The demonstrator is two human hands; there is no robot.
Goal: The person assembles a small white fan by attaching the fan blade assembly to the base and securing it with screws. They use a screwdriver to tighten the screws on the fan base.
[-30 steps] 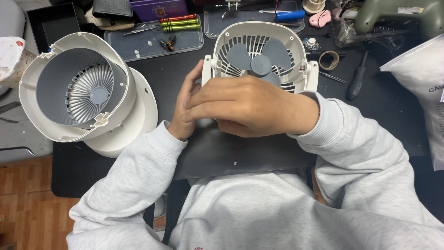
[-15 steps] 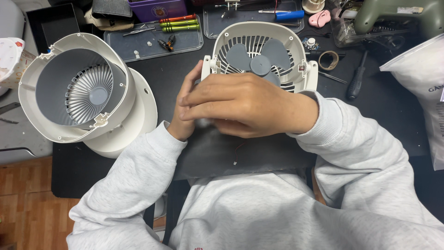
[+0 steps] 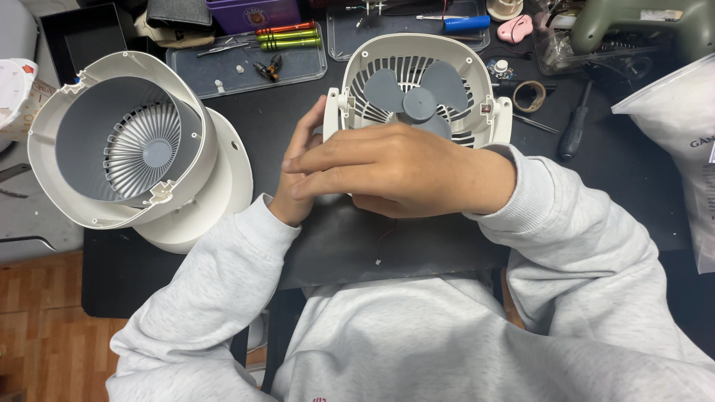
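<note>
Head view, looking straight down: a small white fan body (image 3: 419, 89) with grey blades (image 3: 414, 91) is held at the middle of a black worktop (image 3: 298, 112) by two bare hands in pale grey sleeves. The right hand (image 3: 395, 171) is laid across the near edge of the fan body, fingers (image 3: 328, 160) stretched flat toward the left and closed over that edge; how tightly the grip is shut cannot be told, since the palm side is hidden. The left hand (image 3: 298, 175) is tucked under and beside the right one, fingers pointing up along the fan's left side and touching its white frame (most of this hand is covered by the right).

Just below the grip, a dark mat (image 3: 395, 249) is spread over the worktop edge, and a thin red wire (image 3: 383, 240) is seen trailing from under the right hand onto it. Well to the left of the grip, a large white round housing (image 3: 112, 141) with a grey ribbed grille (image 3: 141, 149) inside is set on its side, apart from both hands. Beyond the grip, at the far side, a clear tray (image 3: 223, 71) with red and green screwdrivers (image 3: 287, 37) is placed. To the right of the grip, a black screwdriver (image 3: 575, 130) and a roll of tape (image 3: 529, 95) are lying, with a clear plastic bag (image 3: 681, 134) at the far right.
</note>
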